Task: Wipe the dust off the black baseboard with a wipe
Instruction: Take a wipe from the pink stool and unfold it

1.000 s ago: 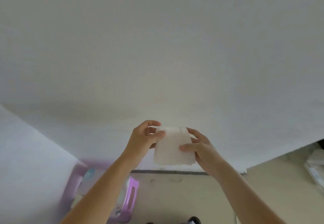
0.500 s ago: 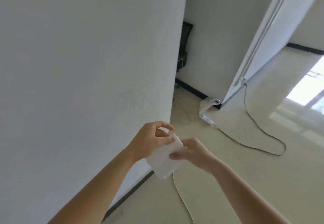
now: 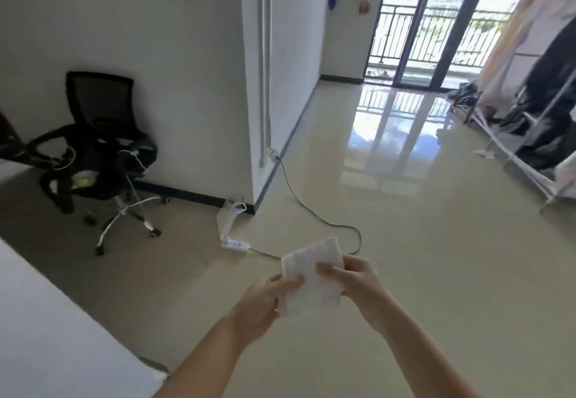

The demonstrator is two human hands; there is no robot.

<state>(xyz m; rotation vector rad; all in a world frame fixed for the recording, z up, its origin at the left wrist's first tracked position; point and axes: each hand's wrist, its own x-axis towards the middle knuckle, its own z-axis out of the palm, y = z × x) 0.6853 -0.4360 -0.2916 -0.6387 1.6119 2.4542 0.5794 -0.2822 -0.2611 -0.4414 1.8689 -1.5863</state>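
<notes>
A white folded wipe (image 3: 311,276) is held up in front of me over the beige floor. My left hand (image 3: 265,307) pinches its lower left edge and my right hand (image 3: 358,282) grips its right side. The black baseboard (image 3: 187,193) runs along the foot of the white wall behind the chair, well beyond my hands. It continues around the wall corner and along the far side (image 3: 290,145).
A black office chair (image 3: 99,148) stands at the left by the wall. A white power strip (image 3: 235,244) and a dark cable (image 3: 311,210) lie on the floor. A clothes rack (image 3: 530,136) stands at the right. A white wall edge (image 3: 46,319) is at my lower left.
The view has swung right, from the close white wall to the open room. Both hands still hold the wipe, which now sits flatter and more spread between them.
</notes>
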